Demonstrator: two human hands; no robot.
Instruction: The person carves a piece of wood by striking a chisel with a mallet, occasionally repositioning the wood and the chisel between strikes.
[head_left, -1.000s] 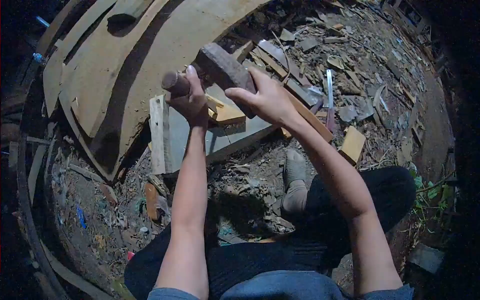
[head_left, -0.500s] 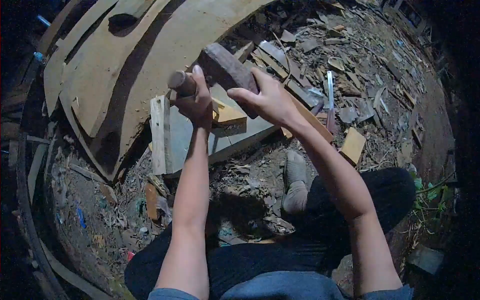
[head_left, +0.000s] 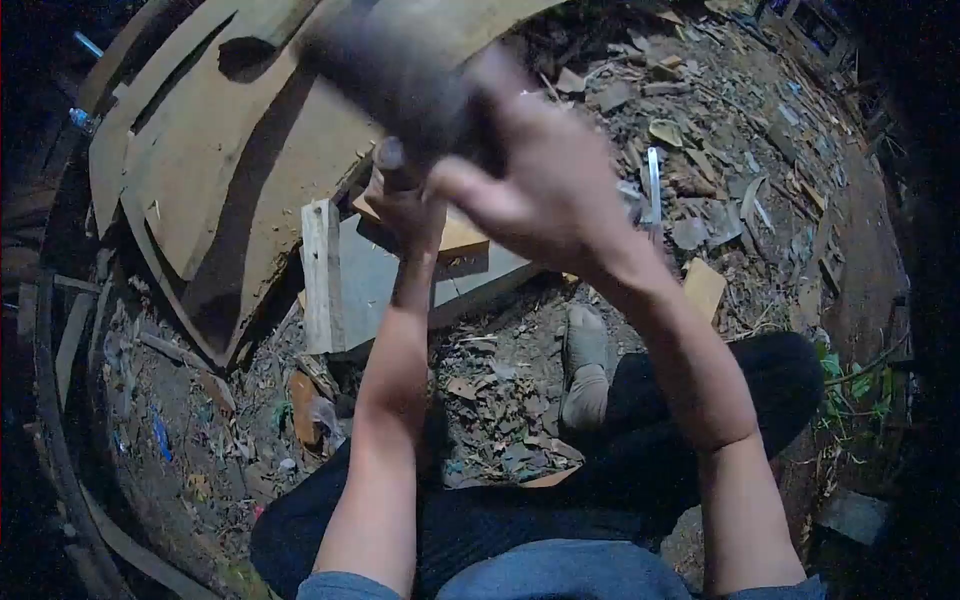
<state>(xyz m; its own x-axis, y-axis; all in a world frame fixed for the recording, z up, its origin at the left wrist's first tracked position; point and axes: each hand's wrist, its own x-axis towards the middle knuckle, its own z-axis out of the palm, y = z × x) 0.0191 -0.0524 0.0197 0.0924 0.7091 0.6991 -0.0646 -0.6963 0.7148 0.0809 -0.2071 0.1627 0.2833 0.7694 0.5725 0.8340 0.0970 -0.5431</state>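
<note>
Wooden block (head_left: 400, 75) blurs in right hand (head_left: 550, 190) above left hand's (head_left: 410, 215) handle (head_left: 390, 155).

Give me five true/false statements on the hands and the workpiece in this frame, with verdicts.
1. The right hand grips a dark block, motion-blurred, higher in the picture than the left hand. True.
2. The left hand is empty. False: it is closed round a round wooden handle.
3. A pale wood piece lies on a grey slab just by the left hand. True.
4. The person wears work gloves. False: both hands are bare.
5. The ground around the slab is swept clean. False: it is littered with wood scraps.
</note>
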